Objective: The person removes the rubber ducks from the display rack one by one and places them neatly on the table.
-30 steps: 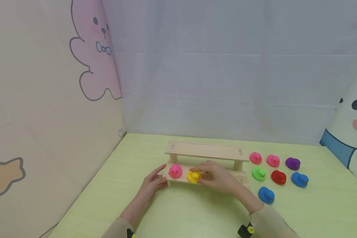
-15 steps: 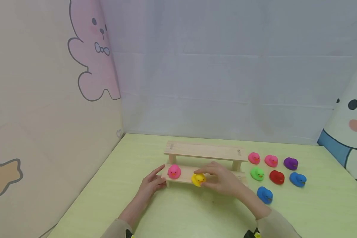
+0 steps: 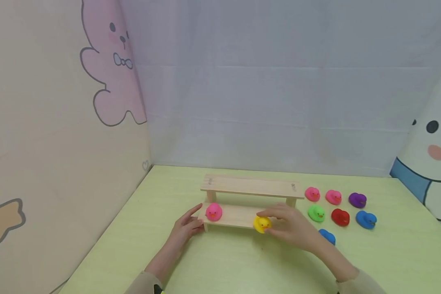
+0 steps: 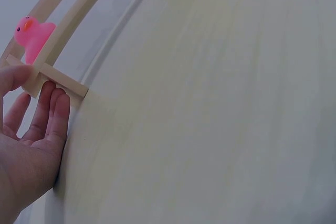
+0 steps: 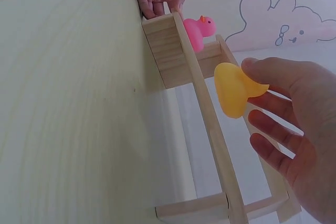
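Note:
My right hand pinches a yellow rubber duck between thumb and fingers, over the front edge of a two-step wooden stand's lower board. In the right wrist view the duck is tilted beside that board; whether it touches the wood I cannot tell. A pink rubber duck sits upright at the lower board's left end. There my left hand holds the stand, its thumb on the board's end and its fingers below, as the left wrist view shows.
To the right of the stand, several rubber ducks stand on the table, among them a green duck, a red duck and a purple duck. A blue duck is partly behind my right arm. The stand's upper board rises behind.
My right hand has carried the yellow duck rightward along the lower board, away from the pink duck. My left hand stays at the stand's left end.

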`<state>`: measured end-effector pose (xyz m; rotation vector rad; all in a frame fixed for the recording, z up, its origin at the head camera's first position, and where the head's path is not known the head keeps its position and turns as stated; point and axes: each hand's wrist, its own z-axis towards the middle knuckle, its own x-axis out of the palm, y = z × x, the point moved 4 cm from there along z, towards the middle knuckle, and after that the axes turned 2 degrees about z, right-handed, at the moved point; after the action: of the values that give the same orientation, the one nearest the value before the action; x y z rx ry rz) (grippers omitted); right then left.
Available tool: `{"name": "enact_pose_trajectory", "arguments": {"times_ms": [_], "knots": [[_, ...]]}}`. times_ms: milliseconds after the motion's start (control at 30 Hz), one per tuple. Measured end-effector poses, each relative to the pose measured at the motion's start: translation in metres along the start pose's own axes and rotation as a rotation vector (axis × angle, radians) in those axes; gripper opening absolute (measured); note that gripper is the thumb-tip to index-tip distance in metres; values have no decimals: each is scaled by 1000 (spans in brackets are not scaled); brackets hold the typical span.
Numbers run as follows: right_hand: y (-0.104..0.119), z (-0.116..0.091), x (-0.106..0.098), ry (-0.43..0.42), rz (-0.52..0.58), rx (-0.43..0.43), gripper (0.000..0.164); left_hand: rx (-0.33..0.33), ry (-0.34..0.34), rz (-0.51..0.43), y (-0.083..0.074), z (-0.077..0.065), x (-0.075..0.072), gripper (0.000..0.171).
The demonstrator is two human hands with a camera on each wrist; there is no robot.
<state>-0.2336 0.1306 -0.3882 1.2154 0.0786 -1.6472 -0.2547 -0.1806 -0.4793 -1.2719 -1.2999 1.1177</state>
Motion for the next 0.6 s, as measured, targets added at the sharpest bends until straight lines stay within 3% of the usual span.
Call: {"name": "enact_pose_trajectory", "arguments": {"times_ms": [233, 333, 600], "knots": [[-7, -14, -12, -15, 66, 74, 42, 9, 11, -9, 0, -1, -1, 54], [-9, -20, -19, -21, 38, 118, 42, 6, 11, -8, 0, -1, -1, 54], [-20, -38, -40, -95, -58, 102, 40, 18, 18, 8, -3, -3, 2, 54]]}}
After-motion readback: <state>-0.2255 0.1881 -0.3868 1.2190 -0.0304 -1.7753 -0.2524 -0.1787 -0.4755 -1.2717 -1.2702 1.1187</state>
